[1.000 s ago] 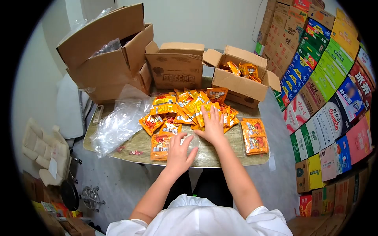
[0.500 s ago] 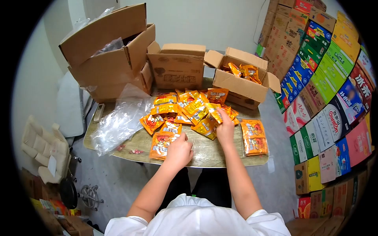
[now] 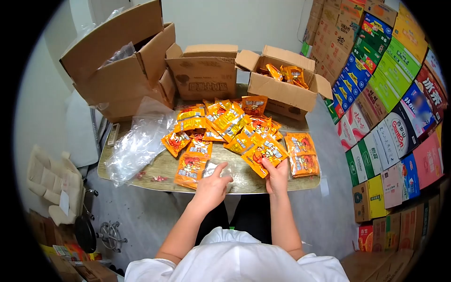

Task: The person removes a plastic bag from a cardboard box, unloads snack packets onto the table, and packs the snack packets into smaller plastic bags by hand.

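Orange is the packet (image 3: 263, 151) your right hand (image 3: 277, 176) is gripping; your left hand (image 3: 212, 187) (grip unclear) is touching clear plastic (image 3: 209, 169).

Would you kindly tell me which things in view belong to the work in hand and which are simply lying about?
Seemingly part of the work:
orange packet in the right hand
packet pile
clear bags
open carton holding packets

Probably just lying about:
beige chair
stacked cartons along the right
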`<action>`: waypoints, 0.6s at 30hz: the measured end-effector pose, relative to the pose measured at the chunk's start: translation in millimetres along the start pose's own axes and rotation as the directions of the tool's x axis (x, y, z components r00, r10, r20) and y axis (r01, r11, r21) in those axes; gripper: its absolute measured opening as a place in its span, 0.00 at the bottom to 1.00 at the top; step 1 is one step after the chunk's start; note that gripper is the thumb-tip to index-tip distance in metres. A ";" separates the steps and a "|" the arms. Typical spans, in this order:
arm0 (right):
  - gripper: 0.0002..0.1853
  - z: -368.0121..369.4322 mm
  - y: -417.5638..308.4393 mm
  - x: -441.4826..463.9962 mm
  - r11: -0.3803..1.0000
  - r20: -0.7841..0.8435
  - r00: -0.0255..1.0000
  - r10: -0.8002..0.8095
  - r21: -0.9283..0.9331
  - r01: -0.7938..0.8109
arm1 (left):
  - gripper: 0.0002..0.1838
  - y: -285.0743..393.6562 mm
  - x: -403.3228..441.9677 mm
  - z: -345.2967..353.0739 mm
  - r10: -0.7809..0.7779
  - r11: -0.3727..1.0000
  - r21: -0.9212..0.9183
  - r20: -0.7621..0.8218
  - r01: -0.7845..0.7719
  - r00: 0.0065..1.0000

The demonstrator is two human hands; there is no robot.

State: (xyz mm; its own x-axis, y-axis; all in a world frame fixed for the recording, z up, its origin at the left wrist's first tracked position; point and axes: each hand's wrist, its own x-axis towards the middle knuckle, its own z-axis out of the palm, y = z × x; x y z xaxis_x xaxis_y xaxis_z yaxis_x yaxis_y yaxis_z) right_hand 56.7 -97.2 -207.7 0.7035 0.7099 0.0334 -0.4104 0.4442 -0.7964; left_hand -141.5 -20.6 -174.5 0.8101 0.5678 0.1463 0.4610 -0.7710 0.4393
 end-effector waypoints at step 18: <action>0.25 -15.2 -12.7 -45.0 0.913 0.276 0.961 0.032 -0.400 0.084 | 0.07 2.9 4.8 16.7 -0.161 0.987 -0.065 -0.307 0.148 0.938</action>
State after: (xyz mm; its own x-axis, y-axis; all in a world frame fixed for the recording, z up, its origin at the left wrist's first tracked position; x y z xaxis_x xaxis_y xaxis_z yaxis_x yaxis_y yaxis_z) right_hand 39.1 -143.1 -208.3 0.5026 0.8471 0.1727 -0.0832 0.2462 -0.9656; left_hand -130.2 -25.0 -187.3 0.5749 0.7450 0.3384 0.5510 -0.6582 0.5130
